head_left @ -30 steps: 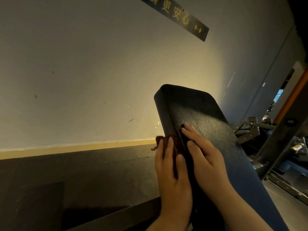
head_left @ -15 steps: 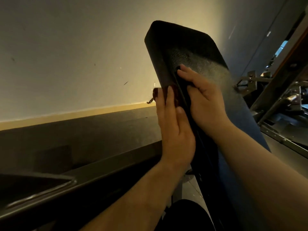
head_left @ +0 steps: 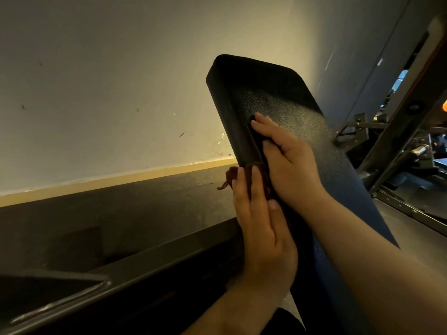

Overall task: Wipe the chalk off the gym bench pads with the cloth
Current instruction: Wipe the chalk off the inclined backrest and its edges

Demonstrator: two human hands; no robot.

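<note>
Far out to the left of the left hand [head_left: 263, 233], a pale, scuffed wall [head_left: 108, 81] is filling the background, with a tan skirting strip [head_left: 121, 181] running along its foot and dark flooring [head_left: 145, 201] lying below that. Lower down, left of that hand's wrist, a dark metal rail [head_left: 60, 303] is crossing the corner of the view. The left hand is reaching upward with its fingers [head_left: 256, 187] straight and close together, pressing a dark red cloth [head_left: 231, 174] flat against the left side edge of the black bench pad [head_left: 266, 85]; nothing is being pinched or curled around. A tuft and a loose thread of the cloth are poking out just left of the fingertips, while the rest is hidden under the palm. The pad is standing tilted, its rounded top end rising well above both hands. Just to the right of the left hand, the right hand [head_left: 292, 170] is lying on the pad's textured face, fingers stretched out and only slightly bent, their tips touching the seam at the pad's left edge; its thumb is out of sight. Above and to the right of this hand's knuckles, a pale grainy sheen is showing on the upholstery, and whether that is chalk or reflected light cannot be told. Farther right of the right forearm, grey steel gym framework [head_left: 391, 151] is standing beside the pad
</note>
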